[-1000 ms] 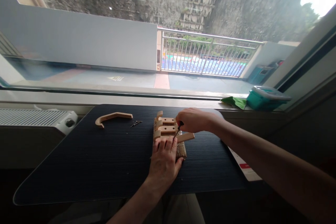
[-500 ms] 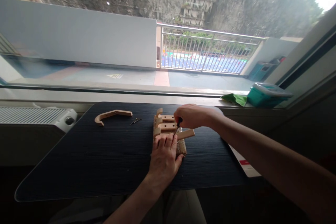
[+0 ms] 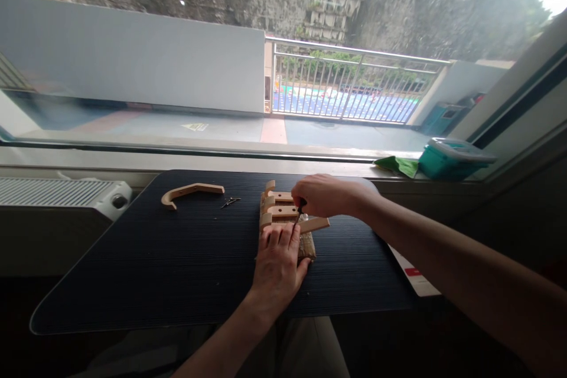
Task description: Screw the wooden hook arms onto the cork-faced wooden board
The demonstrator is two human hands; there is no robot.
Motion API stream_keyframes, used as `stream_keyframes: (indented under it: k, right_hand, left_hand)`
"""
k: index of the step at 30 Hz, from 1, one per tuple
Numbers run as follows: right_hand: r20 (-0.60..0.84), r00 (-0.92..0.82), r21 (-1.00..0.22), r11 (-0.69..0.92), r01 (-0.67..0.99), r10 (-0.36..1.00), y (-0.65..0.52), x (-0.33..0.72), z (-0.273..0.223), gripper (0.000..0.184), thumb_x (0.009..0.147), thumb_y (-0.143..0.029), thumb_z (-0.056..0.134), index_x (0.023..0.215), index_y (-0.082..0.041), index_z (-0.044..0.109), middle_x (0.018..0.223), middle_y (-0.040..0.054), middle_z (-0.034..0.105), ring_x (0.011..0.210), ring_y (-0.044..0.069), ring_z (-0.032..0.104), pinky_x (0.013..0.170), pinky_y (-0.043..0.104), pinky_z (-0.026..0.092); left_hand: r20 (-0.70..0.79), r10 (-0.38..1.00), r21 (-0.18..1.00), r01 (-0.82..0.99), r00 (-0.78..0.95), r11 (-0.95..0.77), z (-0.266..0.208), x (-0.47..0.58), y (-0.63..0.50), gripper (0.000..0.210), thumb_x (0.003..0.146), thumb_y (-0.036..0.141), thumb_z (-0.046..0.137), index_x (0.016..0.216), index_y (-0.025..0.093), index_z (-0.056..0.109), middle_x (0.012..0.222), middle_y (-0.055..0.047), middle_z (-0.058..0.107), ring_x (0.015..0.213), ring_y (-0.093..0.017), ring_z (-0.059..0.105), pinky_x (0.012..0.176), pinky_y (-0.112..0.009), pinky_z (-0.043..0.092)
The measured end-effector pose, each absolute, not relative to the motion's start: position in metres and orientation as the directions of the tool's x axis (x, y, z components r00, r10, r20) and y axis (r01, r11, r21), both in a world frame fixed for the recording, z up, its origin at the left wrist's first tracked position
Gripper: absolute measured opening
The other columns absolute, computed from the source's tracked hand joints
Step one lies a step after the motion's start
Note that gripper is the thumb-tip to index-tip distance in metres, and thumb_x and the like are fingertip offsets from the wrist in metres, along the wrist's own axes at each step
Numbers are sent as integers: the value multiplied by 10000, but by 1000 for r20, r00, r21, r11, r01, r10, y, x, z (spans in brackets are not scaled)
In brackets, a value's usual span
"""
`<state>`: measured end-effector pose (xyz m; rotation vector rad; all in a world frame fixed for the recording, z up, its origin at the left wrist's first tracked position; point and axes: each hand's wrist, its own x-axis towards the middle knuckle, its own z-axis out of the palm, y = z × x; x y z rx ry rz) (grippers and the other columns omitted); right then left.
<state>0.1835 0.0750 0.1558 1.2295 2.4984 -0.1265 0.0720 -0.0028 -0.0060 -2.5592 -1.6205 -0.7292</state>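
Observation:
In my right hand (image 3: 319, 195), closed in a fist, is a screwdriver (image 3: 303, 208) with a dark handle. Its thin shaft slants down to the nearest wooden hook (image 3: 316, 224); the tip is hidden by my fingers. My left hand (image 3: 275, 263) grips that hook from the near side, fingertips pressing on it and thumb along the base's right edge. Beneath is a brownish, wrapped-looking block (image 3: 307, 247). Farther back on the block lie two more wooden hooks, a middle one (image 3: 283, 211) and a far one (image 3: 280, 195), with dark holes along them.
A loose curved wooden hook (image 3: 190, 189) lies at the far left of the dark table (image 3: 177, 266), beside several screws (image 3: 231, 202). A teal box (image 3: 454, 160) and a green cloth (image 3: 397, 166) sit on the windowsill. A white-and-red flat item (image 3: 419, 277) is under my right forearm.
The view shifts slightly. Both hands stay in nearly the same place on the block, the screwdriver still upright-slanted in my right fist.

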Motion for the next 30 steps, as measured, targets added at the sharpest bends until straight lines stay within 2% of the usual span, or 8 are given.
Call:
stream_keyframes:
  k: [6, 9, 12, 16, 22, 25, 27, 30]
  right_hand:
    - [-374, -488, 54, 543, 838, 789, 84, 185, 149, 249, 724, -276, 512, 857, -173, 697, 856, 60, 686, 708, 155, 574, 529, 237, 334]
    - [-384, -459, 84, 525, 847, 801, 85, 188, 150, 330, 685, -351, 565, 945, -189, 687, 877, 57, 683, 724, 171, 573, 528, 244, 334]
    - [-403, -502, 68, 572, 818, 766, 83, 190, 152, 383, 627, -274, 600, 997, -205, 671, 880, 37, 682, 728, 166, 571, 529, 235, 337]
    - [-353, -549, 10, 590, 807, 757, 82, 190, 151, 254, 677, -186, 524, 862, -187, 698, 852, 34, 687, 699, 132, 566, 547, 219, 339]
    - [-307, -478, 87, 524, 847, 823, 86, 187, 146, 291, 761, -294, 464, 884, -163, 694, 861, 88, 685, 703, 163, 577, 539, 249, 332]
    - [-348, -462, 102, 523, 846, 816, 86, 189, 147, 321, 695, -360, 557, 961, -224, 675, 894, 50, 685, 750, 177, 586, 562, 248, 345]
    - [-376, -482, 116, 556, 823, 791, 83, 191, 149, 328, 651, -296, 593, 967, -249, 671, 901, 29, 685, 775, 177, 588, 571, 242, 344]
    - [-338, -519, 132, 586, 800, 785, 80, 194, 149, 285, 663, -193, 542, 905, -237, 686, 882, 34, 686, 768, 171, 589, 559, 240, 328]
  left_hand:
    - [409, 842, 220, 857, 353, -466, -6, 72, -3, 565, 790, 361, 550, 1298, 148, 421, 1286, -98, 465, 1170, -281, 393, 1033, -472, 276]
    - [410, 840, 222, 854, 355, -470, -6, 72, -3, 558, 792, 360, 550, 1294, 149, 425, 1283, -96, 469, 1171, -276, 394, 1034, -468, 274]
    - [408, 840, 223, 854, 357, -471, -7, 72, -3, 563, 793, 368, 550, 1294, 144, 424, 1292, -98, 464, 1178, -278, 387, 1041, -469, 263]
    - [395, 846, 221, 856, 359, -467, -7, 72, -2, 571, 796, 375, 549, 1300, 140, 419, 1299, -95, 462, 1183, -277, 379, 1050, -461, 252]
    - [401, 842, 220, 854, 361, -471, -6, 72, -2, 573, 793, 378, 552, 1297, 140, 421, 1287, -97, 467, 1172, -276, 390, 1045, -463, 258]
    - [404, 840, 220, 853, 362, -473, -7, 72, -3, 571, 791, 376, 554, 1296, 143, 422, 1283, -98, 469, 1170, -276, 393, 1040, -468, 264]
    - [401, 843, 222, 855, 358, -468, -7, 72, -3, 574, 789, 381, 557, 1295, 145, 424, 1286, -98, 467, 1171, -279, 391, 1037, -469, 266]
    - [389, 850, 225, 859, 354, -460, -7, 72, -3, 578, 787, 382, 559, 1296, 144, 425, 1297, -94, 463, 1174, -279, 384, 1043, -467, 259]
